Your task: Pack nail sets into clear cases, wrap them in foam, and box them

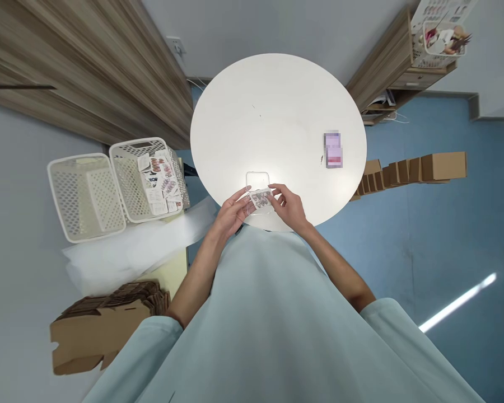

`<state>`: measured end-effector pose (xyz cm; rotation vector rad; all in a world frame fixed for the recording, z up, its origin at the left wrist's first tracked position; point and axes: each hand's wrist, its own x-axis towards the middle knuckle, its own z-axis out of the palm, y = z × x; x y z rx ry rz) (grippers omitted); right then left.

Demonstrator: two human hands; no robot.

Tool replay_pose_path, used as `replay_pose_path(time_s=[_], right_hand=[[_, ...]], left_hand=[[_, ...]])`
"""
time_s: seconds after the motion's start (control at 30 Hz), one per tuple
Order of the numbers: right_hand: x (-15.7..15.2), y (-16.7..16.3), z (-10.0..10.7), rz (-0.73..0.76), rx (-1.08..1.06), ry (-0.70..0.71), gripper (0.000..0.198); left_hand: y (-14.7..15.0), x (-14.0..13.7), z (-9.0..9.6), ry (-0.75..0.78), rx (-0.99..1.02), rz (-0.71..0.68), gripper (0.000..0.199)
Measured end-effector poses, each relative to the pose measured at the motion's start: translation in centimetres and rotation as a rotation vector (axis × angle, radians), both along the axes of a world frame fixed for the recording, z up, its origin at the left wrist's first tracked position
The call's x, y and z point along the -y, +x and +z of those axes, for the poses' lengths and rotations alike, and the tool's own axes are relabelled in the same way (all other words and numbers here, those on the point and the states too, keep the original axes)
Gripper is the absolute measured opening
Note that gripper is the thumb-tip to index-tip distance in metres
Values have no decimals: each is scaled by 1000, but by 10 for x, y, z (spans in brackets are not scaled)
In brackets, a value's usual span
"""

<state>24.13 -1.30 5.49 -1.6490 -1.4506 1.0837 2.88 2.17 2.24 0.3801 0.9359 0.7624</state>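
Observation:
At the near edge of the round white table, both of my hands hold a small card of press-on nails, with several glossy pinkish-grey pieces on it. My left hand grips the card's left side between thumb and fingers. The right side is pinched by my right hand, its thumb on the card's face. A clear plastic case lies open beneath and behind the card. Its near part is partly covered by the card and my fingers.
A purple pack, blurred out, lies on the table's right side. To the left stand two white baskets, the nearer one holding several similar cards. Translucent wrap and flattened cardboard boxes are below. More cardboard boxes stand at right.

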Motion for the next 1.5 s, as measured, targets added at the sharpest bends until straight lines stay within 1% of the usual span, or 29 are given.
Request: replay_pose_path(time_s=[0.2, 0.33, 0.5, 0.67, 0.77, 0.87, 0.9, 0.97, 1.03, 1.1, 1.2, 1.3, 1.4, 1.5], right_hand=[[8, -6, -8, -31, 79, 23, 35], [9, -9, -11, 15, 138, 62, 30], [10, -12, -11, 54, 224, 93, 29], [12, -15, -7, 76, 269, 99, 26], [9, -12, -1, 21, 211, 108, 28], [-3, -4, 2, -115, 121, 88, 35], [-9, -1, 1, -156, 85, 56, 38], [-22, 4, -3, -195, -14, -54, 45], [-33, 5, -9, -177, -137, -171, 53], [-41, 4, -14, -153, -227, -229, 61], [-45, -1, -18, -159, -250, -222, 66], [-44, -4, -14, -155, -228, -182, 63], [-41, -3, -2, -111, -241, -137, 58], [-34, 2, 15, -48, -268, -97, 52]], left_hand=[[5, 3, 7, 37, 11, 11, 57], [6, 6, 11, 58, 4, 20, 59], [7, 9, 15, 74, -1, 21, 60], [5, 11, 19, 82, 5, 12, 64], [2, 12, 20, 83, 15, 12, 65], [-2, 14, 21, 75, 28, 3, 63], [-3, 15, 22, 71, 33, -3, 62], [-5, 17, 23, 64, 42, -17, 59], [-7, 20, 23, 55, 50, -34, 58], [-8, 24, 22, 41, 52, -45, 59], [-10, 28, 18, 17, 50, -35, 59], [-13, 31, 15, 7, 53, -20, 56], [-15, 32, 13, 4, 47, -8, 52], [-15, 32, 12, 0, 31, 8, 49]])
